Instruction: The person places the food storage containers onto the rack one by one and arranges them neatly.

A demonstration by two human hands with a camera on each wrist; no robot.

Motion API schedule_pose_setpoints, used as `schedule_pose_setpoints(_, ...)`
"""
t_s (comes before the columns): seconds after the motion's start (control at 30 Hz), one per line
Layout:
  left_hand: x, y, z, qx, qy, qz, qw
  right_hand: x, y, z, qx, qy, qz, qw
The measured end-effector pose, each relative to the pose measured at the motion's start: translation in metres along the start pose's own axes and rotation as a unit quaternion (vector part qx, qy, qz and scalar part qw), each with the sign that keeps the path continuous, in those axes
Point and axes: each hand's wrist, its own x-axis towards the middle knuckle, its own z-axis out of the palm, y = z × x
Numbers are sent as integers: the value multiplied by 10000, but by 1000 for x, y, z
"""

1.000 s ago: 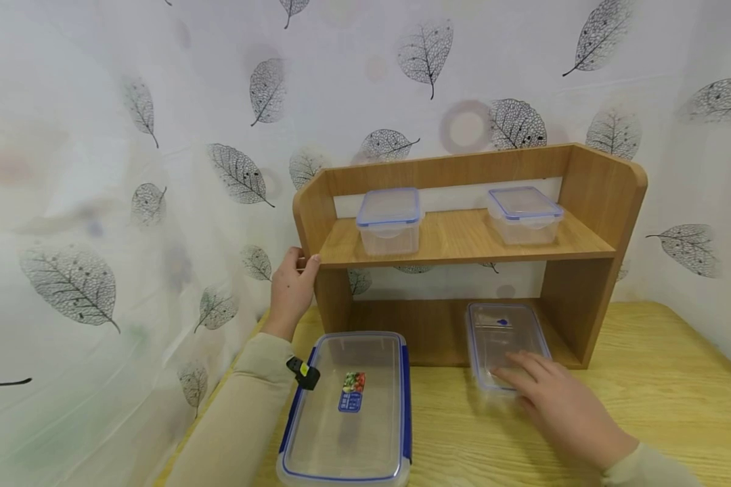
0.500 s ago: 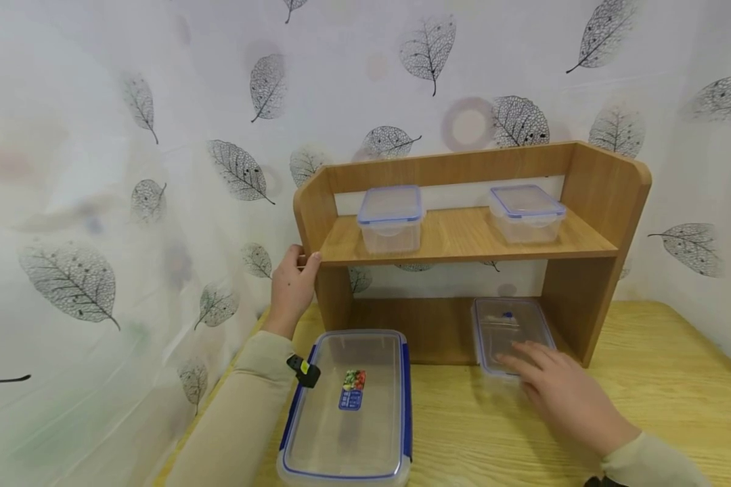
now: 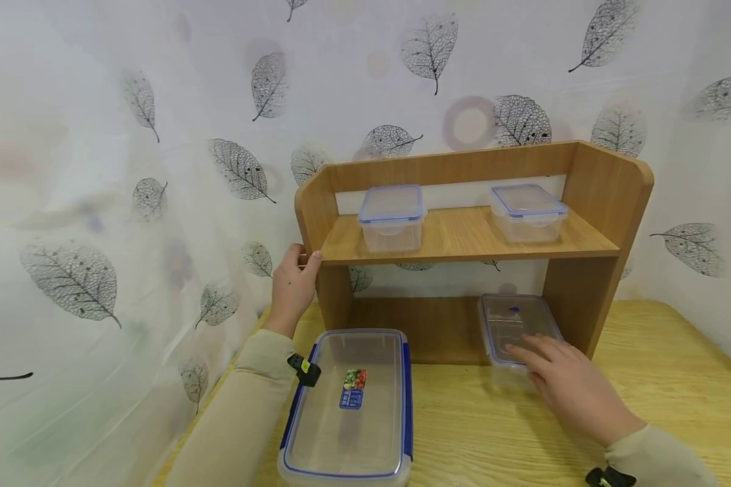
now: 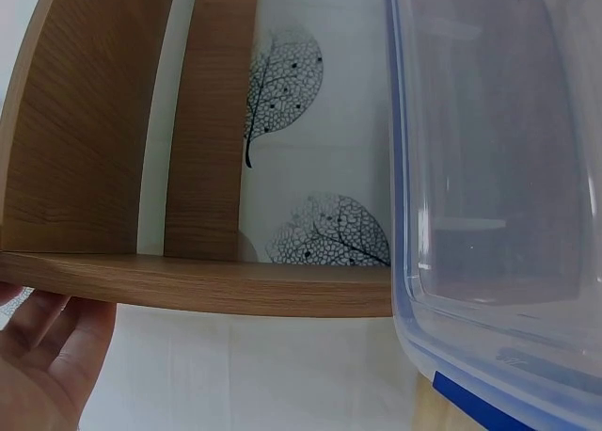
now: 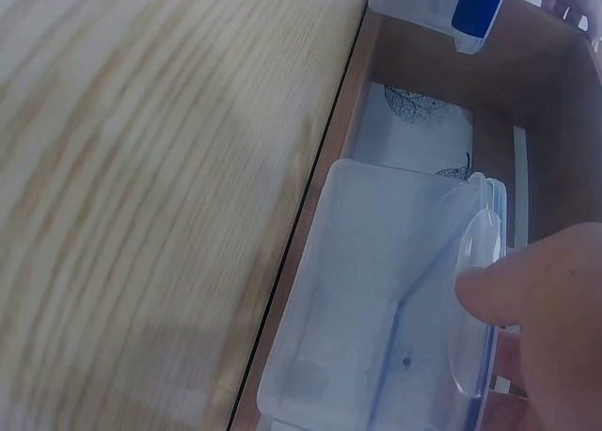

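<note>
My left hand [image 3: 291,287] grips the left side panel of a wooden desk shelf [image 3: 451,233], thumb at its front edge. In the left wrist view its fingers [image 4: 85,351] press against the panel's outer side. My right hand [image 3: 575,385] holds a clear food container [image 3: 514,318] with a blue-edged lid, at the right of the lower compartment. The container's rear lies inside the shelf, its front end juts out over the table. In the right wrist view the thumb [image 5: 499,295] is on the front clip, while the other fingers reach over the lid, partly hidden.
A large clear container [image 3: 371,439] with dark blue clips stands on the table in front of the shelf's left half. Two smaller lidded containers sit on the upper board, one left [image 3: 392,220], one right [image 3: 526,220]. Leaf-patterned sheeting [image 3: 365,81] hangs behind and leftward.
My right hand has moved the food container back and slightly right, further into the lower compartment beside the right side panel. The left hand keeps its grip on the shelf.
</note>
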Motion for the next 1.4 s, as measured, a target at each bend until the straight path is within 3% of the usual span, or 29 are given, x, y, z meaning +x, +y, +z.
schedule_pose_setpoints(0.37,1,1,2,-19,-16,76,10000,-12,-6,-7,29,-222,338,9992)
schedule_pose_setpoints(0.7,1,2,1,41,0,7,10000,-24,-19,-11,-45,127,-151,9998)
schedule_pose_setpoints(1.4,1,0,1,5,-32,-46,10000,-30,-23,-11,-124,113,-74,9998)
